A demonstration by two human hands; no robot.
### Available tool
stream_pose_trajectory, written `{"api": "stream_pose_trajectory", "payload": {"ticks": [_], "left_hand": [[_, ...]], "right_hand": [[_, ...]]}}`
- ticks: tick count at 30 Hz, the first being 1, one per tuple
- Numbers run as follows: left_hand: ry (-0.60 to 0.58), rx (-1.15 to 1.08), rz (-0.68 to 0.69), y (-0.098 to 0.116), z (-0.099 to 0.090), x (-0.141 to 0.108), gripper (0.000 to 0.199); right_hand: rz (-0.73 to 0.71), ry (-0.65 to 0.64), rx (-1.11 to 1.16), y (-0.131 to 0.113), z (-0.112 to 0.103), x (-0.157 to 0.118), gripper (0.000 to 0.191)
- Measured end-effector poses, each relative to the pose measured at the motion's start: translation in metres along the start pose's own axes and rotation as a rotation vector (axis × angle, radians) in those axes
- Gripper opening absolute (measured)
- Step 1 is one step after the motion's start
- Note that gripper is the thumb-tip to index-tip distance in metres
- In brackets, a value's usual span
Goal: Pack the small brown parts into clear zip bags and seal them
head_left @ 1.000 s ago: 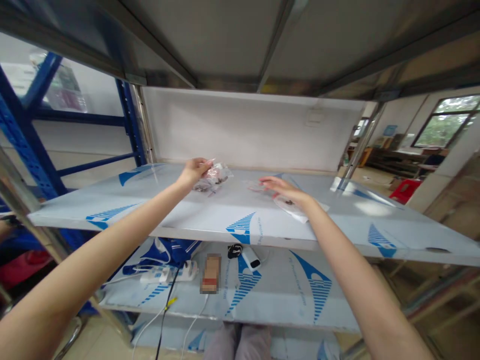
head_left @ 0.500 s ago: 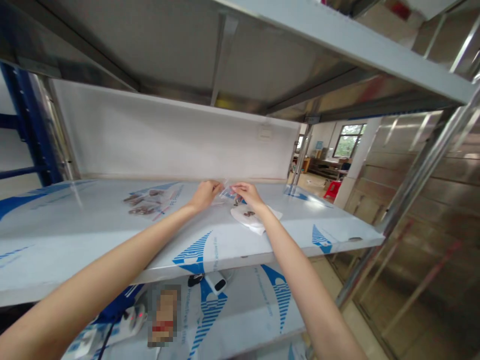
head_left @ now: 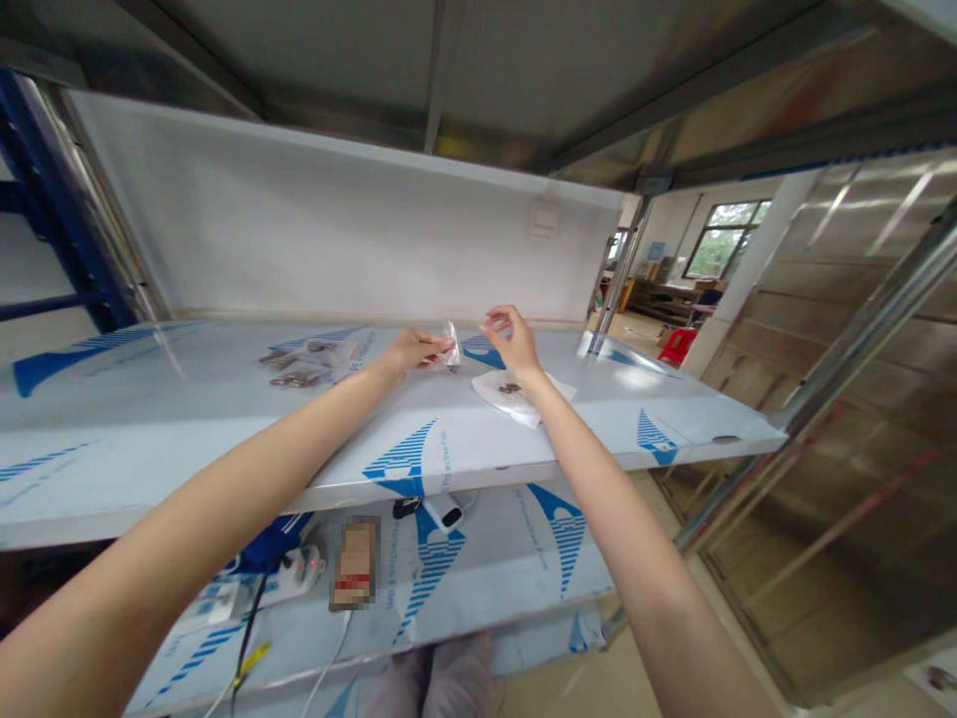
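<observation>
Between the fingers of my left hand [head_left: 420, 351] is a small clear plastic bag [head_left: 453, 339], held upright just above the shelf, with something small and dark at its bottom. My right hand [head_left: 517, 344] is raised to the right of the bag, apart from it. Its fingers are loosely bent and spread, and nothing shows in them. Below it, a white sheet [head_left: 534, 407] lies on the shelf, bearing several small brown pieces [head_left: 510, 388] too small to make out. To the left lies a group of clear bags [head_left: 303, 365] with similar brown pieces inside.
The shelf [head_left: 246, 439] is wrapped in blue-printed protective film. Another shelf [head_left: 493, 558] sits below with a pixelated phone-like object [head_left: 354, 563], a power strip [head_left: 299, 573], cables and a white device [head_left: 447, 514]. Metal posts [head_left: 859, 349] stand right, and a shelf [head_left: 344, 50] hangs overhead.
My right hand has come away from the bag and lifted, its fingers parting. My left hand keeps the bag, now upright. The view has tilted downward.
</observation>
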State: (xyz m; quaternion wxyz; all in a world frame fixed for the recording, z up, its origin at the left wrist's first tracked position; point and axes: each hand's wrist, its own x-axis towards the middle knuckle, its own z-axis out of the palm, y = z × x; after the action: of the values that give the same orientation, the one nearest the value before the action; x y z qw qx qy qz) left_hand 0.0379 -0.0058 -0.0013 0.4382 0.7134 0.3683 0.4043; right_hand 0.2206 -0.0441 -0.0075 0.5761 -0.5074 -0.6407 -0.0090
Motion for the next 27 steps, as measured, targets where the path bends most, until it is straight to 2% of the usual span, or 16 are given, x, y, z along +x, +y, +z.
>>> {"api": "stream_pose_trajectory", "payload": {"ticks": [3,5,8,11,14,18,23,27], "left_hand": [[0.079,0.088,-0.01,0.0,0.007,0.002,0.022],[0.088,0.214,0.062,0.001,0.013,0.004,0.025],[0.072,0.42,0.21,0.0,0.024,0.003,0.027],[0.081,0.577,0.265,-0.003,0.032,0.0,0.031],[0.089,0.677,0.267,-0.006,0.035,-0.003,0.034],[0.045,0.703,0.312,-0.009,0.033,0.0,0.031],[-0.161,0.545,0.35,-0.013,0.027,0.007,0.027],[-0.151,0.589,0.342,-0.006,0.027,0.004,0.031]], "right_hand": [[0.116,-0.177,0.101,-0.004,0.002,-0.001,0.022],[0.208,-0.291,0.156,-0.007,0.002,-0.002,0.025],[0.317,-0.355,0.203,-0.012,0.001,-0.005,0.024],[0.324,-0.39,0.198,-0.012,-0.001,-0.007,0.019],[0.232,-0.447,0.132,-0.007,-0.001,-0.009,0.017],[0.173,-0.442,0.029,-0.001,0.002,-0.009,0.022],[0.21,-0.407,-0.033,-0.002,0.002,-0.008,0.021],[0.18,-0.347,-0.203,-0.009,0.001,-0.009,0.021]]}}
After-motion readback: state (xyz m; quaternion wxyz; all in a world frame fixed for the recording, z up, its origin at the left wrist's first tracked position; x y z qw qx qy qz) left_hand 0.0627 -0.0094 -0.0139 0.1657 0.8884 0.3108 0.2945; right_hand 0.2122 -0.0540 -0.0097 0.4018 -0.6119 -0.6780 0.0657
